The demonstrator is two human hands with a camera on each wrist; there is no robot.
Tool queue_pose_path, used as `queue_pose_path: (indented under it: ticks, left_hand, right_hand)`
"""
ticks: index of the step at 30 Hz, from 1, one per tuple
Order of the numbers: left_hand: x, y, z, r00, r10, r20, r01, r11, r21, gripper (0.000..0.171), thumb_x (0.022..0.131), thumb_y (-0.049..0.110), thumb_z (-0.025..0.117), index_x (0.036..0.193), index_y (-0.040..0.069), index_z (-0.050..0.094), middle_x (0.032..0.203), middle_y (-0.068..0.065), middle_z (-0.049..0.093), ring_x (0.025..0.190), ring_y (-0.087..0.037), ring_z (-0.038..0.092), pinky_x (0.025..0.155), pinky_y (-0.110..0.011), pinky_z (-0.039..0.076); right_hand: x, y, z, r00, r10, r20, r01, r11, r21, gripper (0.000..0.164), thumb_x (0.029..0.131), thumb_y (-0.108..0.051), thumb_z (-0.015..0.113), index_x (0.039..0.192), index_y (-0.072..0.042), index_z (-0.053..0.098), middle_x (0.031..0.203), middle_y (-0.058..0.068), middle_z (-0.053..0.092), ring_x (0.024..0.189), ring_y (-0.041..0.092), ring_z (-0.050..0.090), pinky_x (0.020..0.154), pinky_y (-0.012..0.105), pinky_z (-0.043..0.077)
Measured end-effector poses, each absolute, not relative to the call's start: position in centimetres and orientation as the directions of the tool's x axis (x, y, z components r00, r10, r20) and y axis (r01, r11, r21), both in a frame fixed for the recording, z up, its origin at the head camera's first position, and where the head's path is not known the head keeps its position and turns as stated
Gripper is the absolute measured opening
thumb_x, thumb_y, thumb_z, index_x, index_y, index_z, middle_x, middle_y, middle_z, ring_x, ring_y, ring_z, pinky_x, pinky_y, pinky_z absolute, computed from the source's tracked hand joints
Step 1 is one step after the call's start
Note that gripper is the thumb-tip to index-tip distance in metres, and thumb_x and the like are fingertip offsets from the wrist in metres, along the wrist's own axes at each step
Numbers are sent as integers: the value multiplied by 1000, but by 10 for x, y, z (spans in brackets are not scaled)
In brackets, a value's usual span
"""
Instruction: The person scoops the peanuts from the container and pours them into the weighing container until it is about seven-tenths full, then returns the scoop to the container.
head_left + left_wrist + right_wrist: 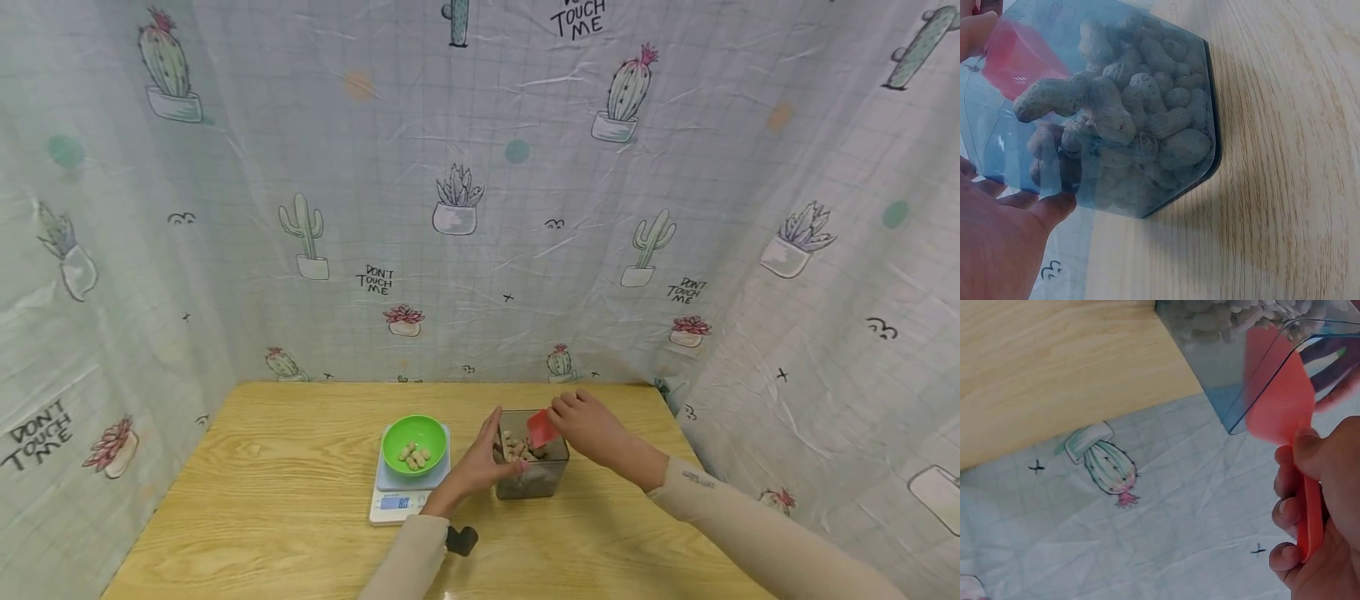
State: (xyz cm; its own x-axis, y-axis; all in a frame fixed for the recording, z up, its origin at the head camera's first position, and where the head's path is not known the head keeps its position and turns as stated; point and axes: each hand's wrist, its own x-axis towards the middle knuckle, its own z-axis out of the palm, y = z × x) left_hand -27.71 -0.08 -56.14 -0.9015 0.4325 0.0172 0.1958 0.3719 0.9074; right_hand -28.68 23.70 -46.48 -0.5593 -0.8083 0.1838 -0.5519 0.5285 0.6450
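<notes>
Gripping with right hand [588, 423]: holding the handle of the red scoop [541, 428] in a firm grip, with fingers curled round it and thumb pressed against it.
Holding with left hand [476, 467]: keeping a wide grip on the container [536, 486], with thumb at the near wall by the rim and fingers along the left side.
Scoop: angled down into the container, with blade inside the walls, close to the peanuts [516, 448]; cannot tell whether loaded.
Container: see-through, square, open at the top, standing on the desk [300, 500] to the right of the scale [393, 482].
Peanuts: unshelled, heaped inside the container and visible through its wall in the left wrist view; also a few at the bottom of the green bowl [416, 428].
Bowl: round, resting on the scale platform.
Scale: white, lying flat on the desk, just beside the left wrist.
Display [395, 503]: lit, with digits resembling 80, too small to read for certain.
Sleeves [720, 500]: beige, reaching both wrists.
Curtain [360, 158]: pale, hanging behind the desk and to both sides, printed with potted cacti and "DON'T TOUCH ME".
</notes>
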Motion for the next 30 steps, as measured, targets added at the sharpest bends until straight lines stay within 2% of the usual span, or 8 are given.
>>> queue_pose_path:
  ticks: [6, 22, 30]
  left_hand:
    - [-277, 1, -563, -900, 436, 21, 200, 369, 908, 108, 83, 50, 72, 159, 30, -2, 167, -10, 3, 149, -41, 22, 110, -61, 34]
    - [-276, 2, -561, -889, 457, 17, 207, 369, 906, 107, 82, 54, 72, 159, 31, 0, 167, -11, 5, 148, -42, 23, 110, -61, 35]
    - [-278, -1, -561, -905, 425, 34, 211, 377, 902, 108, 82, 55, 72, 160, 29, 2, 167, -9, 7, 148, -40, 25, 111, -59, 35]
  right_hand:
    - [-290, 232, -469, -560, -816, 145, -533, 489, 691, 25, 86, -29, 76, 106, -17, 67, 100, -2, 64, 88, 17, 55, 74, 30, 38]
    - [-300, 233, -478, -528, -845, 85, -584, 434, 686, 24, 88, -26, 74, 107, -16, 64, 100, -1, 62, 85, 16, 53, 74, 32, 37]
    - [-307, 229, -480, -489, -871, 55, -642, 401, 654, 26, 88, -25, 74, 111, -17, 67, 104, -2, 66, 92, 15, 59, 84, 33, 48]
